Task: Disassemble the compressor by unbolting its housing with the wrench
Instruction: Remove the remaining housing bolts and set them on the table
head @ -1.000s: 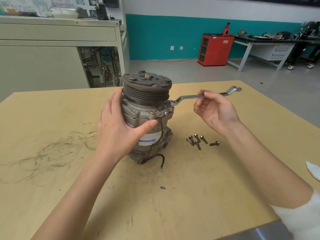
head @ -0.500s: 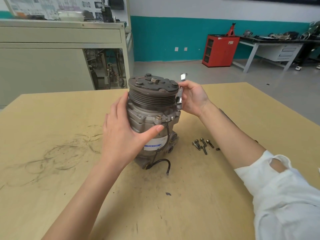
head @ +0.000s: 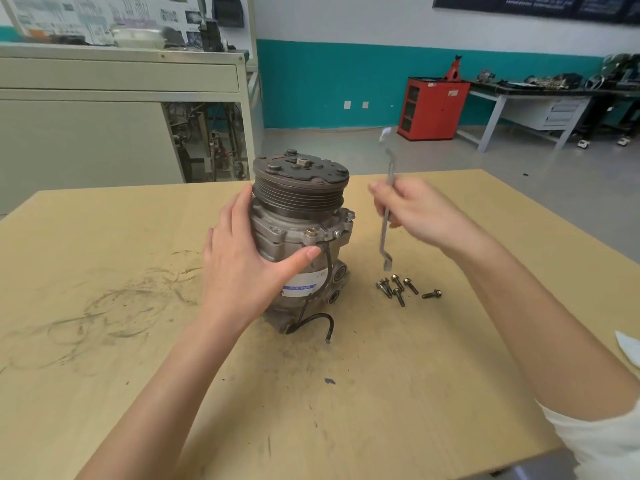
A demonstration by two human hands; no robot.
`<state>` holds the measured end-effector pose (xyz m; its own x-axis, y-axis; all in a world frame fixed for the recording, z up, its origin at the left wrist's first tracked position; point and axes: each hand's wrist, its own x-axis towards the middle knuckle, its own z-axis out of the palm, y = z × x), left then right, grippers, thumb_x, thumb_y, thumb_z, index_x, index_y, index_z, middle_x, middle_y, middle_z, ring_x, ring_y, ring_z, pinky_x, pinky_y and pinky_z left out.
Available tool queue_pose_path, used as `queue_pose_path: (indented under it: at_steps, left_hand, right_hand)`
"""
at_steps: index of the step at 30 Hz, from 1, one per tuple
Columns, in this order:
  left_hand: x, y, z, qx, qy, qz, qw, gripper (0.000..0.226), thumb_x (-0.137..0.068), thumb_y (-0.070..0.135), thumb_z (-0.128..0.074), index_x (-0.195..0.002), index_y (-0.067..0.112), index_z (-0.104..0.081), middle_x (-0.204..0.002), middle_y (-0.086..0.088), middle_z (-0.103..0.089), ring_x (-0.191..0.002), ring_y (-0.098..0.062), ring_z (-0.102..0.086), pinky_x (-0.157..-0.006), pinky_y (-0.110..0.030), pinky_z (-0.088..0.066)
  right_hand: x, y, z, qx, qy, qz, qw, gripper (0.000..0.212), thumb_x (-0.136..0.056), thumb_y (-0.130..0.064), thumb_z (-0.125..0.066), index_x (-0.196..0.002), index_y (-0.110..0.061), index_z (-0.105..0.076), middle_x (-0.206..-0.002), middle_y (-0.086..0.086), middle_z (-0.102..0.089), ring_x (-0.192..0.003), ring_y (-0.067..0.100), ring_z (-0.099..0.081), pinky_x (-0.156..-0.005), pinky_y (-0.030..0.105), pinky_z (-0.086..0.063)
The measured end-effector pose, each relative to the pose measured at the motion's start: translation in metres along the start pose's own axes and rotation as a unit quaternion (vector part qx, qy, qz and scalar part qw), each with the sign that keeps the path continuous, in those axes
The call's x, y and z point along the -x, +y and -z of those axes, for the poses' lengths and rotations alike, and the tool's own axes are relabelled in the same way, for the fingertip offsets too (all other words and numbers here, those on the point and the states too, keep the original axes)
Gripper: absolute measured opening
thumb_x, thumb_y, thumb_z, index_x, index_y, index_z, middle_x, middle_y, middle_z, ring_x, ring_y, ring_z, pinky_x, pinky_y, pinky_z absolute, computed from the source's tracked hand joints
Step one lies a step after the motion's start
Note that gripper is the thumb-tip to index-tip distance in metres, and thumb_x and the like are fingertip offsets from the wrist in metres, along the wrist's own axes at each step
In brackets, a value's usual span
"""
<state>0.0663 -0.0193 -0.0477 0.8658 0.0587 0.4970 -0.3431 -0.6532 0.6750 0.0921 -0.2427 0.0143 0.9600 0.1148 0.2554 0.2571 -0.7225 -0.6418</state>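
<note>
Compressor upright on table, loose bolts on table to its right, wrench above bolts

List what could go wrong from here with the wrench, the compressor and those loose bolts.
1. The wrench is held near its middle by the right hand, its lower end just above the bolts. A slip could scatter them across the table.
2. The compressor stands on end, steadied only by the left hand pressed against its side. A hard pull with the wrench might tip it.
</note>
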Motion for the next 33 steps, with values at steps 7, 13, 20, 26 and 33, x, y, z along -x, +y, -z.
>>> queue_pose_path:
  at_steps: [7,13,20,26,33]
  left_hand:
    - [0.0,0.0,-0.001,-0.008,0.004,0.0,1.0,0.115,-0.058,0.083,-0.051,-0.153,0.025,-0.02,-0.154,0.003,-0.031,-0.142,-0.016,-0.03,-0.115,-0.052,-0.028]
    - [0.0,0.0,-0.002,-0.01,0.01,-0.002,1.0,0.114,-0.058,0.082,-0.051,-0.152,0.025,-0.021,-0.154,0.004,-0.033,-0.142,-0.016,-0.031,-0.115,-0.054,-0.026]
    - [0.001,0.0,-0.002,-0.014,0.009,0.001,1.0,0.115,-0.057,0.083,-0.05,-0.152,0.025,-0.021,-0.155,0.004,-0.031,-0.143,-0.016,-0.029,-0.116,-0.055,-0.024]
    - [0.0,0.0,-0.002,-0.022,0.006,0.005,1.0,0.116,-0.057,0.085,-0.047,-0.153,0.026,-0.021,-0.156,0.005,-0.03,-0.143,-0.016,-0.028,-0.116,-0.056,-0.022]
    - [0.001,0.0,-0.002,-0.02,0.006,0.007,1.0,0.116,-0.057,0.085,-0.047,-0.153,0.028,-0.019,-0.155,0.006,-0.03,-0.143,-0.016,-0.027,-0.117,-0.056,-0.021]
  right_hand:
    - [0.008,-0.005,-0.019,0.102,-0.018,0.051,0.993,0.031,-0.097,-0.033,-0.049,-0.074,-0.013,-0.054,-0.062,-0.007,-0.049,-0.061,0.012,-0.046,-0.055,0.03,-0.03]
    - [0.01,-0.01,-0.018,0.148,-0.023,0.103,0.983,0.02,-0.1,-0.026,-0.045,-0.088,-0.011,-0.051,-0.073,0.004,-0.055,-0.073,0.025,-0.05,-0.063,0.034,-0.028]
    - [0.01,-0.01,-0.022,0.183,-0.027,0.121,0.975,0.019,-0.1,-0.028,-0.043,-0.086,-0.016,-0.041,-0.063,-0.003,-0.045,-0.065,0.024,-0.045,-0.056,0.033,-0.019]
    - [0.008,-0.013,-0.017,0.171,-0.051,0.116,0.977,0.022,-0.1,-0.025,-0.045,-0.098,-0.005,-0.055,-0.082,0.009,-0.062,-0.077,0.026,-0.056,-0.063,0.033,-0.031]
    - [0.017,-0.011,0.02,-0.064,0.177,0.084,0.978,0.025,-0.093,-0.035,-0.056,-0.072,-0.025,-0.066,-0.056,-0.006,-0.066,-0.066,0.008,-0.066,-0.075,0.025,-0.049]
